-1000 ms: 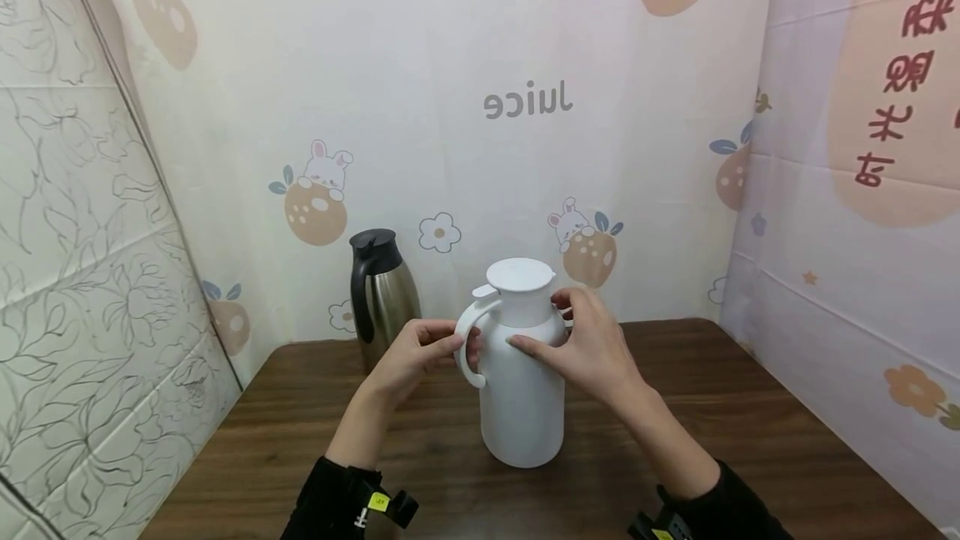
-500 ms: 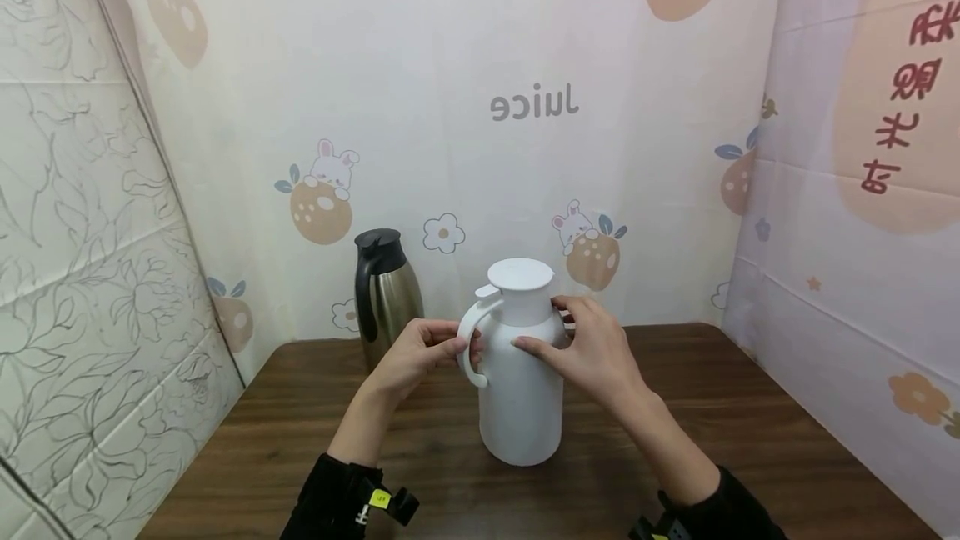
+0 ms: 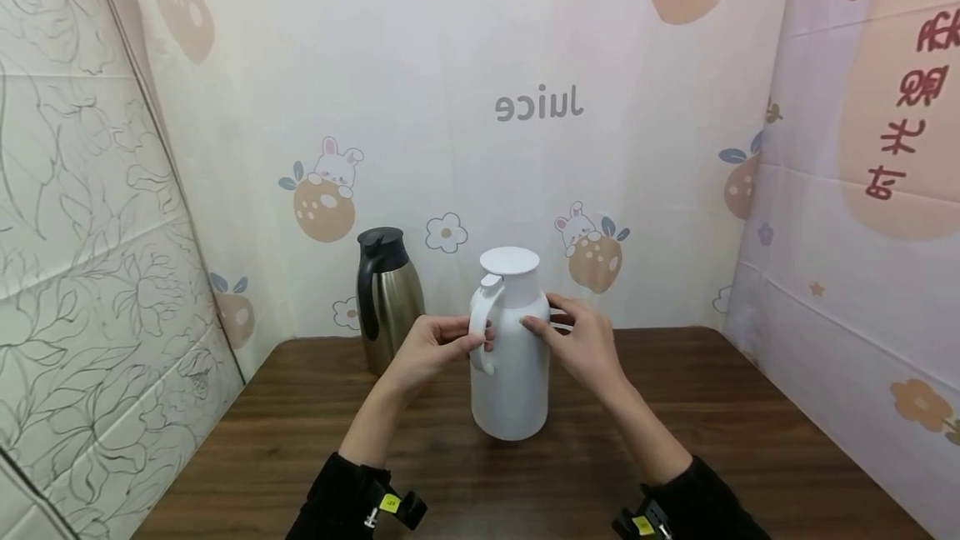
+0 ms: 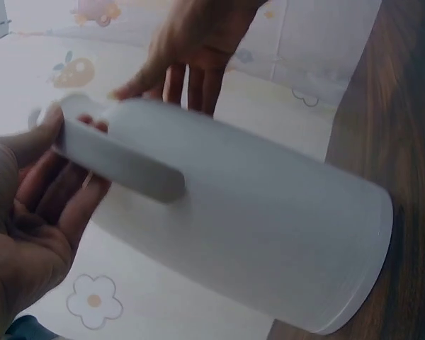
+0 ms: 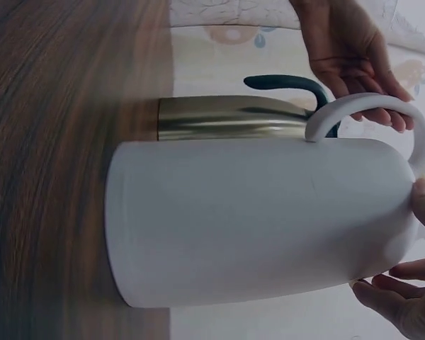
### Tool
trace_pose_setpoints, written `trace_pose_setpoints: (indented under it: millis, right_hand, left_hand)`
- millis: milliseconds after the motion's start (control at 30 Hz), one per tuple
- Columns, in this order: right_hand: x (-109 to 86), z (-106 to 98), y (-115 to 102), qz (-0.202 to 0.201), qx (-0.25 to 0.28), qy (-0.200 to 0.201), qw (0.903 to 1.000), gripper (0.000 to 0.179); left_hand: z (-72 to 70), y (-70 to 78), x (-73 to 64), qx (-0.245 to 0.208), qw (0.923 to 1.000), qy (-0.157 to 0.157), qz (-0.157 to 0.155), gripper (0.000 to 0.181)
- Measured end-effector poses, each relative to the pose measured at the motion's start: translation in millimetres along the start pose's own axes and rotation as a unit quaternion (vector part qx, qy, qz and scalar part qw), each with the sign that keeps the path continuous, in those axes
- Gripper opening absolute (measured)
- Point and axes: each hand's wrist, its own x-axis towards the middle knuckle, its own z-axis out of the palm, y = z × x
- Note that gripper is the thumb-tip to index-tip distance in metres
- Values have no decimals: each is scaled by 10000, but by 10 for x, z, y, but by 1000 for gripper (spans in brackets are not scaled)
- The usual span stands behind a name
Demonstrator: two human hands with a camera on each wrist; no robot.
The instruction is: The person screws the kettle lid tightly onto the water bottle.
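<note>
A white thermos jug (image 3: 513, 390) stands upright over the table, its flat round lid (image 3: 510, 261) on top. Its curved handle (image 3: 483, 315) faces left and partly toward the head camera. My left hand (image 3: 429, 350) pinches that handle, thumb in front and fingertips through the loop. With the thumb on the front of the shoulder and the other fingers behind, my right hand (image 3: 585, 347) holds the jug from the right. The right wrist view shows the jug's smooth body (image 5: 255, 219) large, its base close to the wood.
Behind my left hand a steel thermos (image 3: 399, 298) with a black lid and handle stands on the brown wooden table (image 3: 750, 432). A printed curtain (image 3: 450, 48) hangs right behind the table's far edge, and further printed cloths hang at both sides.
The jug has turned so its handle swings toward the head camera. It sits slightly higher and further left in the head view, and both hands have moved with it.
</note>
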Motion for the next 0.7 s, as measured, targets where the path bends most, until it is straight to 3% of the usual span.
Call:
trace_pose_setpoints:
  millis: [233,433,567,700]
  right_hand:
    - [66,182,110,316,275,115,9991,63]
    - [50,379,218,559,233,-194,9980,64]
    - [62,501,296,624,290,-128,9975,62]
    - [92,612,356,608,228,-134,9978,64]
  left_hand:
    - [87,-5,35,485,9960,755,9,31]
    - [100,-74,76,463,9902,1314,40,31]
    - [100,-132,129,478,9868,1546,101,31]
    - [101,-179,175,453,9793,1972,80,32]
